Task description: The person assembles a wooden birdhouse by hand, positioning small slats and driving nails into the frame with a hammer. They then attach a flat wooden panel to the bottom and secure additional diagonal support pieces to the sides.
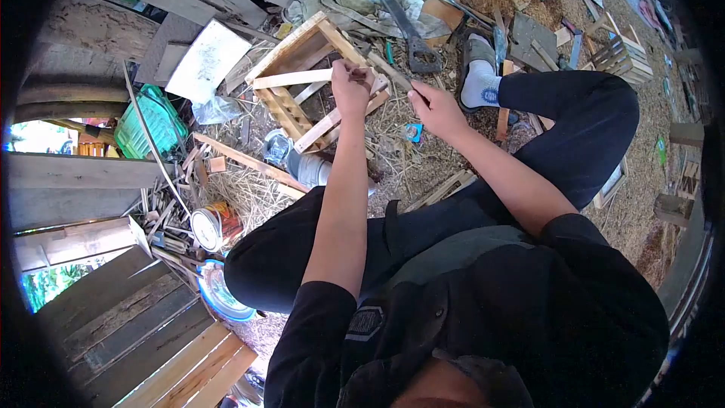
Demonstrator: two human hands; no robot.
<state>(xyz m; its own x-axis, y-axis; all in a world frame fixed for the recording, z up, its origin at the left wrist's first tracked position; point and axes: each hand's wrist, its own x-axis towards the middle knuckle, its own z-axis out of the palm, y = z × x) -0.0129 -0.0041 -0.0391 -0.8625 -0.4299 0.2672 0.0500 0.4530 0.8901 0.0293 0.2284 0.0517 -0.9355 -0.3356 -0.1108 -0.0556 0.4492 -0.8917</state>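
A box-like wooden frame (281, 60) of pale boards and slats rests on the straw-covered ground between my feet. My left hand (352, 89) is over its near right corner, fingers curled together at the end of a light wooden strip (293, 78); whatever they pinch is too small to make out. My right hand (441, 112) is closed round the wooden handle (393, 72) of a tool that points toward the frame. The tool's head cannot be made out clearly. Another slat (321, 127) crosses the frame's near side, below my left hand.
Beyond the frame lies a hand saw (414, 38) near my shoe (477, 60). A green plastic basket (149, 125), a paint can (206, 228) and wood scraps are at left. A small slatted crate (623, 59) stands at far right. Boards (98, 174) line the left side.
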